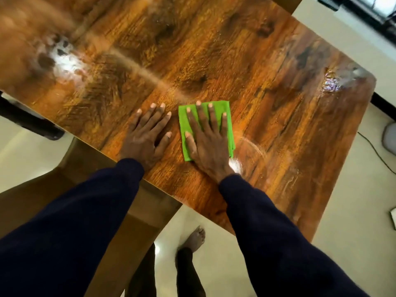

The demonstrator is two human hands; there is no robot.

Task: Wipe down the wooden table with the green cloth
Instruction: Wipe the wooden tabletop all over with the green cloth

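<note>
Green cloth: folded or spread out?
Folded, it seems: the cloth is a compact rectangle, a second layer showing at its lower right corner, pressed flat under the right hand.

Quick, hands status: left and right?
Left hand: open, flat on the table, holding nothing.
Right hand: open, fingers straight, pressing the cloth.

Glossy grained wooden table [214, 61], matt green cloth [225, 108], shiny pale floor [353, 200]

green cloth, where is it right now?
Head view: the green cloth lies flat on the wooden table, near its front edge, under the right hand, just right of the left hand.
</note>
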